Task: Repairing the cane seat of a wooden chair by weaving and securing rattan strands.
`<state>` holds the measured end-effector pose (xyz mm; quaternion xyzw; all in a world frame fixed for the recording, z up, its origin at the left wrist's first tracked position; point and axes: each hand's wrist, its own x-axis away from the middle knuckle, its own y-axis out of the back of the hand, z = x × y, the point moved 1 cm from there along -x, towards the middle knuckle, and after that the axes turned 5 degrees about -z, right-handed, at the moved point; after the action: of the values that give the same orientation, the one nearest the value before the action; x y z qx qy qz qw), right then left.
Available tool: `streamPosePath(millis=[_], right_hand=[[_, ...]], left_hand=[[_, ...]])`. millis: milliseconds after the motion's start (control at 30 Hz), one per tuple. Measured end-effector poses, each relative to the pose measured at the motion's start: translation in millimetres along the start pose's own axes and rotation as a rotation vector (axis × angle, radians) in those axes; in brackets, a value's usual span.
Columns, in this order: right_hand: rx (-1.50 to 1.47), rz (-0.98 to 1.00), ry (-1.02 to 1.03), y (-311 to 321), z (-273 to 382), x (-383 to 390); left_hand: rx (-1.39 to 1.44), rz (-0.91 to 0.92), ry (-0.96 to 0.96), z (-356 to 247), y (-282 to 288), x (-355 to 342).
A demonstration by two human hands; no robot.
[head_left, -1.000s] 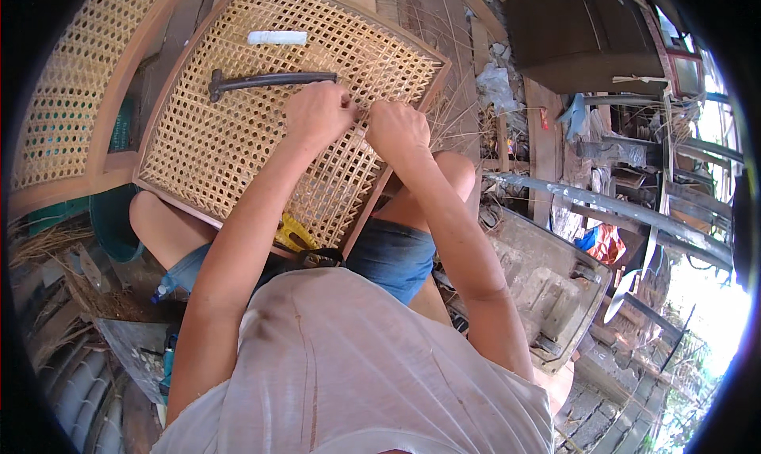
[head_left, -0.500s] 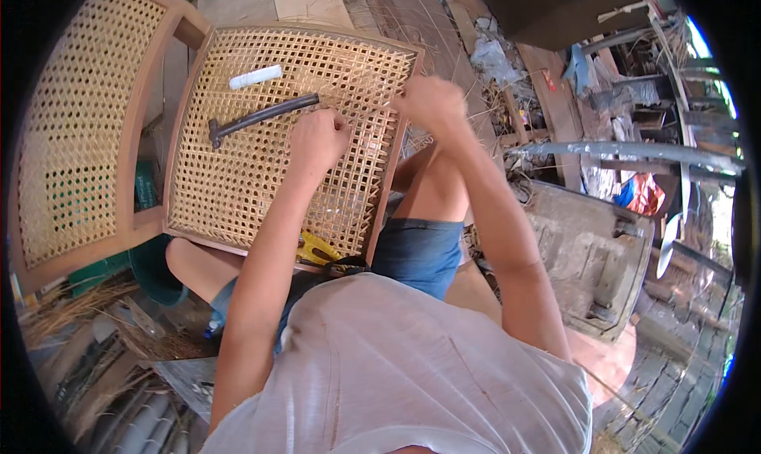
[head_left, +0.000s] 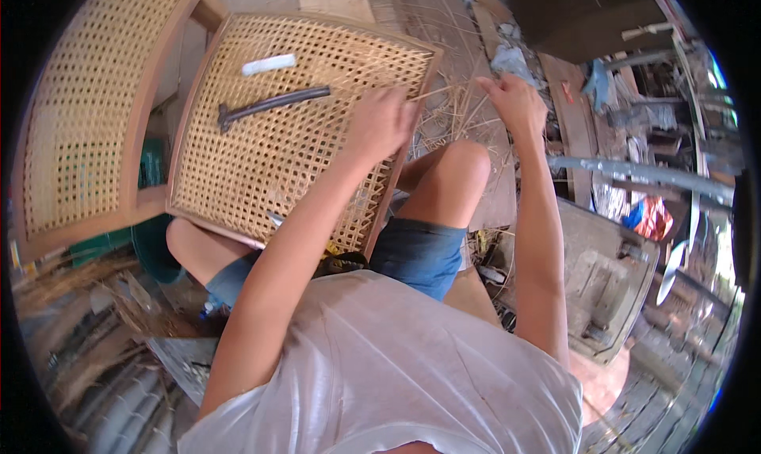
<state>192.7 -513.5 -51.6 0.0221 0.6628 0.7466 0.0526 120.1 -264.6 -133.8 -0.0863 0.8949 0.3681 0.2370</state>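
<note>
Upright cane frame: a brown wooden frame filled with pale open-weave cane (head_left: 87, 121) stands furthest out at 9 o'clock.
Cane panel: a squarish wood-edged panel of pale yellow woven cane (head_left: 297, 160) lies across the person's lap, just beside that frame on its 3 o'clock side.
Bucket: a dark green round container (head_left: 158, 252), partly covered, sits past the panel's 7 o'clock corner.
White stick: a short white rod (head_left: 269, 64) rests on the weave at the panel's 11 o'clock.
Hammer: a black hammer (head_left: 279, 105) lies just below the rod, its head pointing to 9 o'clock and its handle end to 3 o'clock.
Yellow item: a small yellow object (head_left: 331, 249), mostly hidden behind the forearm, shows at the panel's 5 o'clock.
Left hand: the left hand (head_left: 380, 126) is above the panel's 2 to 3 o'clock edge, blurred, fingers curled; I cannot tell how tightly they close. Most of the weave spreads from them toward 8 and 9 o'clock.
Cane strand: a thin pale strip (head_left: 432, 94) reaches from beside these fingers toward 2 o'clock.
Loose strips: scattered tan strands (head_left: 460, 114) lie on the boards between the hands.
Right hand: the right hand (head_left: 517, 105) is clear of the panel, thumb toward 10 o'clock, the other fingers bent; whether they pinch the strand's far end cannot be told. The panel is at their 8 to 9 o'clock.
</note>
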Motion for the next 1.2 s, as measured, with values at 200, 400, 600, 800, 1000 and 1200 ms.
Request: streamPosePath(millis=[200,400,600,800,1000,1200], right_hand=[[-0.155,-0.073,0.008,30,17,15],[-0.623,0.143,0.486,25,98,46],[-0.295,0.525,0.735,-35,190,62],[-0.263,0.641,0.925,-51,237,56],[-0.096,0.716,0.935,-49,260,53],[0.056,0.768,0.948,-60,276,61]], left_hand=[[0.247,-0.2,0.201,-13,-62,-13],[0.109,-0.143,0.073,-3,-77,-6],[0.043,-0.164,0.02,-3,-76,-2],[0.031,-0.237,0.017,-4,-71,0],[0.049,-0.292,0.021,-6,-75,2],[0.071,-0.24,0.047,-5,-76,5]])
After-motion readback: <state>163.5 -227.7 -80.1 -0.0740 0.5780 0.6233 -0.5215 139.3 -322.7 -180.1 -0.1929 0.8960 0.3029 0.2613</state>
